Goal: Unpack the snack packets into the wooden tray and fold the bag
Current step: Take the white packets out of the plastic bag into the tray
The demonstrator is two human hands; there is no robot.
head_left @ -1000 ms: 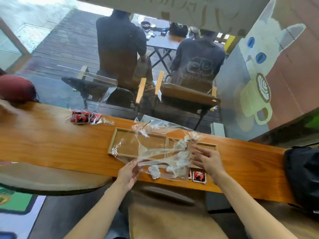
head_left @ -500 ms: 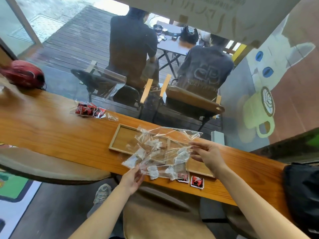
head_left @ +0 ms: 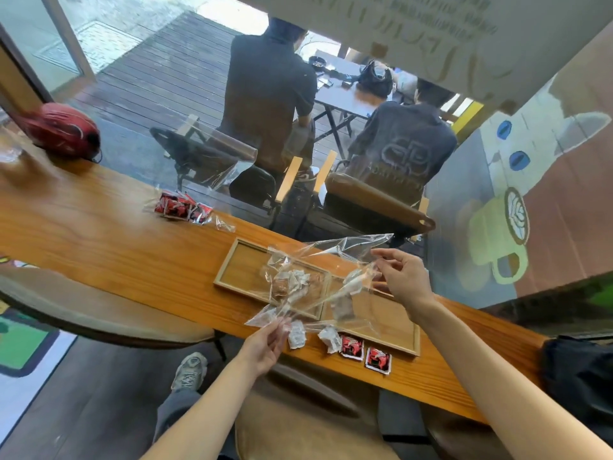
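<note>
A clear plastic bag point(head_left: 318, 280) hangs stretched over the wooden tray point(head_left: 245, 270), which lies on the long wooden counter point(head_left: 99, 240). My left hand point(head_left: 265, 343) pinches the bag's near corner at the counter's front edge. My right hand point(head_left: 404, 277) grips its far right edge above the tray. Pale snack packets point(head_left: 292, 280) show through the plastic over the tray's left compartment. Two white packets point(head_left: 297, 333) and two red packets point(head_left: 365, 353) lie on the counter in front of the tray.
A second clear bag with red packets point(head_left: 182, 209) lies on the counter to the left. A red helmet point(head_left: 63, 131) sits at the far left, a black bag point(head_left: 580, 376) at the right. Behind the glass two people sit on chairs.
The bag has been pulled up and stretched wider, my right hand rising to the right. More packets now lie on the counter and over the tray. The view has tilted.
</note>
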